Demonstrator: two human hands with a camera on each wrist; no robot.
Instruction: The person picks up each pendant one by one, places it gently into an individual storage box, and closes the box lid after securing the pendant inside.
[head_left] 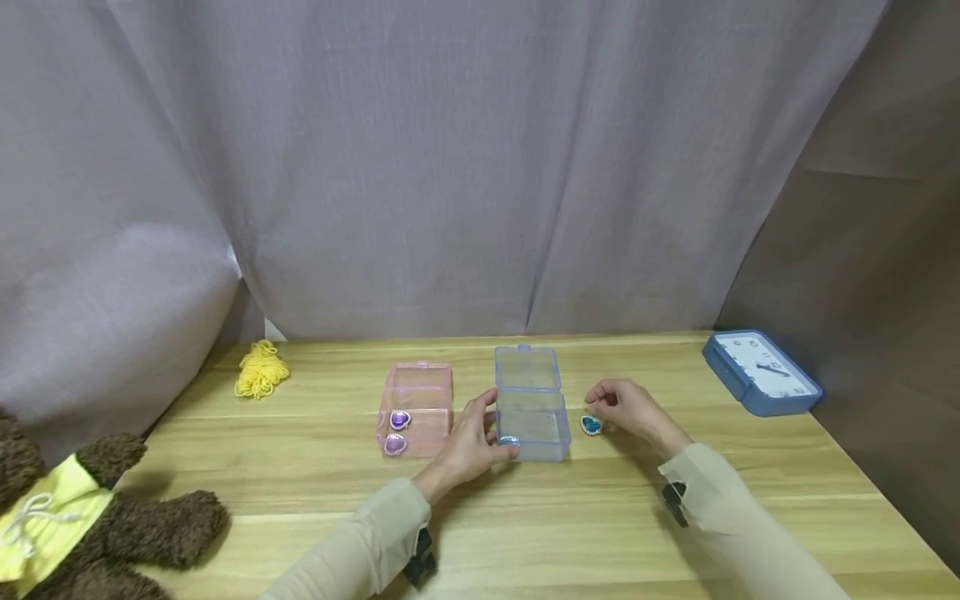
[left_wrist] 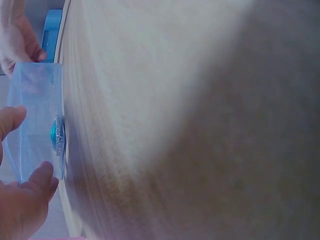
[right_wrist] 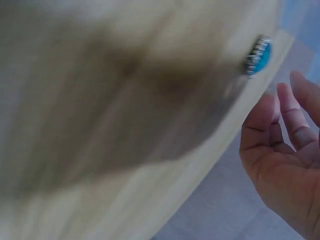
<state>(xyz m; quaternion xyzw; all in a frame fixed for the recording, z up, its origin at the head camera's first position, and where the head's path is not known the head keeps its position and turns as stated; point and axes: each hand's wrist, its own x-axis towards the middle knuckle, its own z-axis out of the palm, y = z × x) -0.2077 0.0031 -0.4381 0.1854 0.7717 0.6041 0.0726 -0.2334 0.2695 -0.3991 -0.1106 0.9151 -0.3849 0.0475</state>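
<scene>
A clear blue plastic box (head_left: 536, 433) stands with its lid (head_left: 527, 368) raised at the back. My left hand (head_left: 468, 442) grips its left side, thumb along the front corner. Inside, at the left, lies a blue gem with a beaded rim (left_wrist: 55, 135). To the right of the box, a teal gem (head_left: 592, 425) with the same kind of rim lies on the wooden table. My right hand (head_left: 628, 406) hovers just behind and right of this gem, fingers loosely bent with nothing between them. The right wrist view shows the gem (right_wrist: 259, 56) apart from the fingertips.
A pink box (head_left: 435, 421), its lid up, holds two purple gems (head_left: 397, 432) left of my left hand. Yellow yarn (head_left: 261, 370) lies at the back left. A blue clock (head_left: 761, 372) is at the right, a brown plush toy (head_left: 161, 525) at the left front.
</scene>
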